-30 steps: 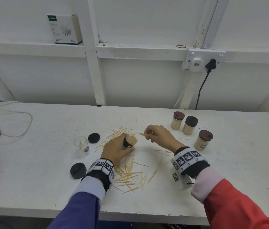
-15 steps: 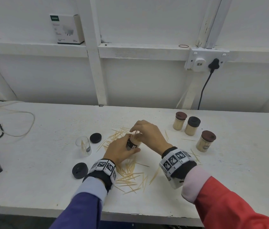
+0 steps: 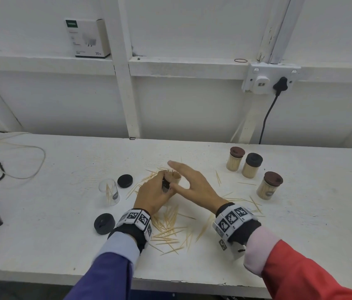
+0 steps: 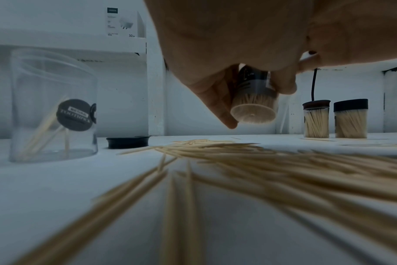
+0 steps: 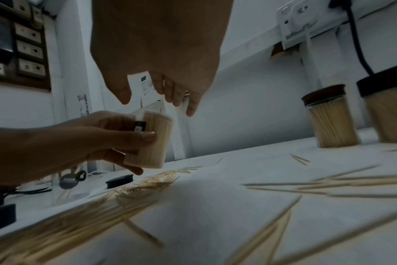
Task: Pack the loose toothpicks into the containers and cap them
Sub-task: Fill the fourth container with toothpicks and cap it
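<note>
Left grip (image 3: 153, 194) holds container (image 3: 173, 178) upright, mouth up.

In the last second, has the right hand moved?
Yes. The right hand went left, away from the three capped jars, to the jar the left hand grips; fingers now straight.

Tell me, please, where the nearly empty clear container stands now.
In the head view, the nearly empty clear container stands upright on the table's left part, beside a black cap, left of the left hand.
</note>
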### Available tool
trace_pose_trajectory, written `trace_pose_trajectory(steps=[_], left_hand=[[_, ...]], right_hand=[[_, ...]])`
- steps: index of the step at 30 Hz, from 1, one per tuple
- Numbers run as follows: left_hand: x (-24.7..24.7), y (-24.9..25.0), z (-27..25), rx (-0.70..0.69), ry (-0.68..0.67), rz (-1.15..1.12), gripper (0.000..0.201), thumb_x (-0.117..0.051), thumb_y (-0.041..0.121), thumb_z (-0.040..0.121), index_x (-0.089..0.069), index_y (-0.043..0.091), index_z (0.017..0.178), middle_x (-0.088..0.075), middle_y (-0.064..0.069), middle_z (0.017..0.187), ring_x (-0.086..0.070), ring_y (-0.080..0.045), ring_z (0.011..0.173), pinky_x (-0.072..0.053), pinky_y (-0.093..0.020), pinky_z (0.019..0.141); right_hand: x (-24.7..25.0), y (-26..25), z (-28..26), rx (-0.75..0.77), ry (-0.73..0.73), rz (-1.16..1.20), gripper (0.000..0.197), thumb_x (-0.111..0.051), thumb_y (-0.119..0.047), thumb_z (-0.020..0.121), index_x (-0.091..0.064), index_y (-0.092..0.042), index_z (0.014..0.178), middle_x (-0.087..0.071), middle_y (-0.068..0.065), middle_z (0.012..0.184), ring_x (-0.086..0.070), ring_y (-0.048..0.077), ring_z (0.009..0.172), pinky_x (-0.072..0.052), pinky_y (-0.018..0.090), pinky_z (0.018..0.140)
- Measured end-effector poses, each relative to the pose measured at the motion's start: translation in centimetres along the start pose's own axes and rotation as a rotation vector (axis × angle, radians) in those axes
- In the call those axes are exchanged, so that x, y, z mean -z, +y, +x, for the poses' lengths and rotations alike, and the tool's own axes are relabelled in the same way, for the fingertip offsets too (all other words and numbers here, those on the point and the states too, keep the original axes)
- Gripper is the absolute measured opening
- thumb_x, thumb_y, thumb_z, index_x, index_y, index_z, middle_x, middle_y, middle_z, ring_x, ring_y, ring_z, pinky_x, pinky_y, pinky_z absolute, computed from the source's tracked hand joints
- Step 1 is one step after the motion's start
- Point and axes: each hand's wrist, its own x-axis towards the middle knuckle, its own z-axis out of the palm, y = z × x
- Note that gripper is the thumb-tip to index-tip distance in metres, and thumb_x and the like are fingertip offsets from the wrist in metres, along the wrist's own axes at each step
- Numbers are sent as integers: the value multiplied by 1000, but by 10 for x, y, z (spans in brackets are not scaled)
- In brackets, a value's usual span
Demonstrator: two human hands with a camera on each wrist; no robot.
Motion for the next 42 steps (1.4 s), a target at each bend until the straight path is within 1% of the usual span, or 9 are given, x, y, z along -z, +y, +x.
trace_pose_trajectory(steps=[5,10,13,16,22,30,34,38,42], left_hand=[[0,1,-1,-31,7,20,38,-62,60,83,-49,36,110,-60,18,87,-57,0,77,-45,-22,67],[2,6,-2,-33,-27,31,35,-61,57,85,-47,34,106,-54,19,78,-53,-1,72,-37,-19,61],[1,6,-2,-35,-33,41,31,-61,57,85,-45,38,103,-54,20,78,-53,0,72,-37,-20,62],[1,4,-1,-27,-24,39,33,-62,56,84,-46,36,104,-57,18,81,-57,-4,74,-40,-24,63],[1,3,0,-1,-1,23,34,-61,48,87,-51,24,109,-58,15,82,-60,-12,79,-42,-27,67],[2,2,0,7,15,30,51,-49,73,78,-49,30,106,-61,15,85,-60,-10,78,-46,-28,67],[1,1,-1,9,30,14,44,-61,59,80,-51,30,111,-63,17,91,-60,-10,82,-43,-28,69],[2,1,-2,-21,29,5,65,-43,74,72,-51,27,117,-60,17,89,-58,-10,80,-42,-27,69],[1,-2,-1,-23,24,34,64,-47,77,77,-50,30,120,-60,18,90,-60,-10,82,-44,-25,67]], right_hand=[[2,0,4,-152,-59,59,62,-47,-57,95,-29,-35,151,-28,-19,156,-24,-3,142,-24,26,116],[1,0,3,-131,-97,28,48,-50,-41,99,-48,-22,143,-45,-6,149,-39,6,136,-33,35,114],[-1,-2,2,-128,-35,30,47,-51,-41,99,-46,-28,143,-50,-10,143,-45,4,129,-38,35,109],[0,-4,2,-53,-38,3,50,-45,-43,101,-28,-44,149,-31,-23,153,-26,-5,139,-27,21,112],[-5,5,2,-57,-152,-203,56,-41,-42,102,-28,-21,153,-21,-10,160,-10,4,148,-16,33,121],[1,-3,-4,-183,-162,-116,72,-43,-50,99,-5,-25,156,-3,-12,162,-2,1,147,-8,20,117],[3,-5,-5,-182,-248,67,73,-54,-53,93,-22,-28,154,-8,-18,161,0,-4,146,-8,26,119],[4,0,-5,-219,-189,86,69,-54,-55,92,-26,-36,152,-7,-21,160,1,-4,146,-11,34,120],[11,6,-6,-186,-215,61,57,-52,-54,93,-33,-45,147,-10,-17,161,-3,1,147,-11,31,117]])
